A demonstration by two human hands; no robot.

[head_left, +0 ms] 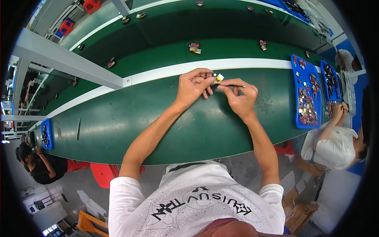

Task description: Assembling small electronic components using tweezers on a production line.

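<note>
Over the green worktable (150, 114), both my hands meet just in front of the white rail. My left hand (191, 87) is closed on a small electronic assembly (215, 76), pinching it between thumb and fingers. Red, black, silver and yellow parts show on it; the fingers cover the rest. At its right side, my right hand (241, 96) has thumb and forefinger pinched together around a thin tool (243, 86). Only a short dark end sticks out past the fingers, so its exact kind is unclear. The pinched fingertips are at the assembly's lower right edge.
Beyond the white rail (166, 72), a green belt (150, 57) carries several similar assemblies. A blue tray (294, 79) of assemblies stands right, with another blue tray (326, 71) behind. Co-workers sit at both ends. A white post (67, 57) slants in at left; a thin strip (78, 128) lies on the table.
</note>
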